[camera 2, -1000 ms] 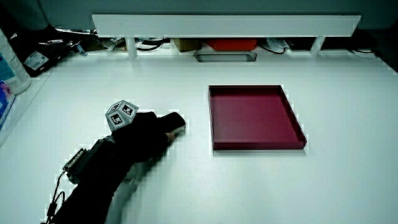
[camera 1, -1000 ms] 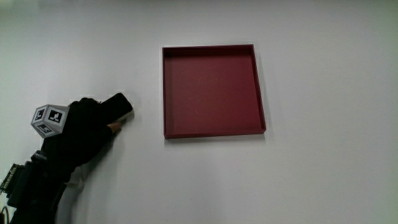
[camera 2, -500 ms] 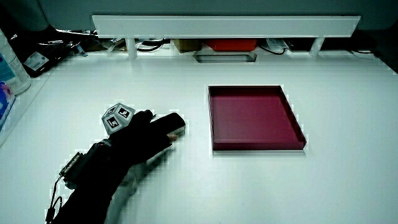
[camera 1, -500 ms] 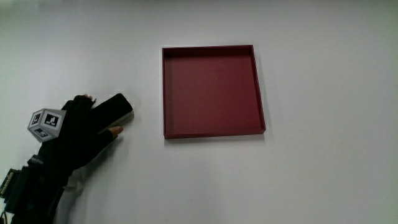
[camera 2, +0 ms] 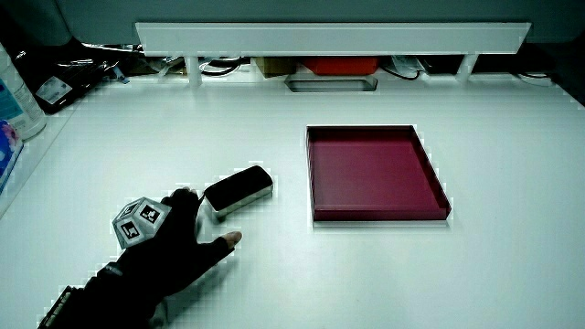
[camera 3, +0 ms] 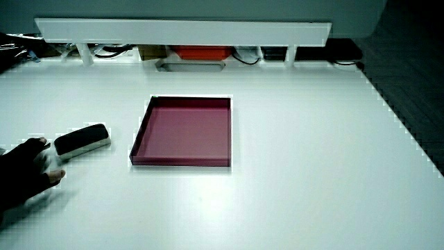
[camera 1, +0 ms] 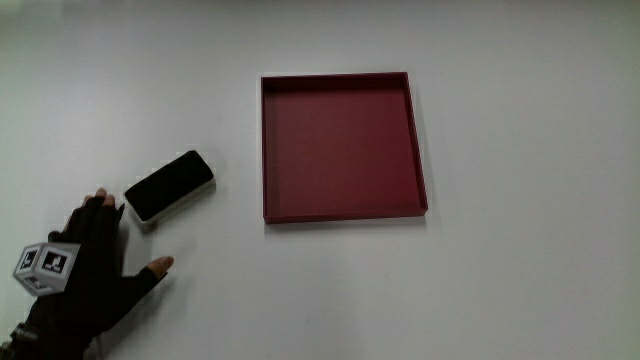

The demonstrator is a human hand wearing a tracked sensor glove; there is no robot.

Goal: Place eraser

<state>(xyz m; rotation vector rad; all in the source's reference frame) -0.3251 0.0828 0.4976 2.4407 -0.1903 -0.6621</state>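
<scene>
Black whiteboard eraser (camera 1: 170, 186) flat on the white table (camera 1: 520, 280) beside the dark red square tray (camera 1: 342, 146), outside it, gloved hand (camera 1: 88, 270) nearer the person than the eraser, fingers spread, holding nothing, not touching it.

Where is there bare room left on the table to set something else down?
The red tray holds nothing, and the table is bare between it and the person. The only crowded patch is beside the tray, where the eraser lies with the hand, fingers spread, just nearer the person than it.
</scene>
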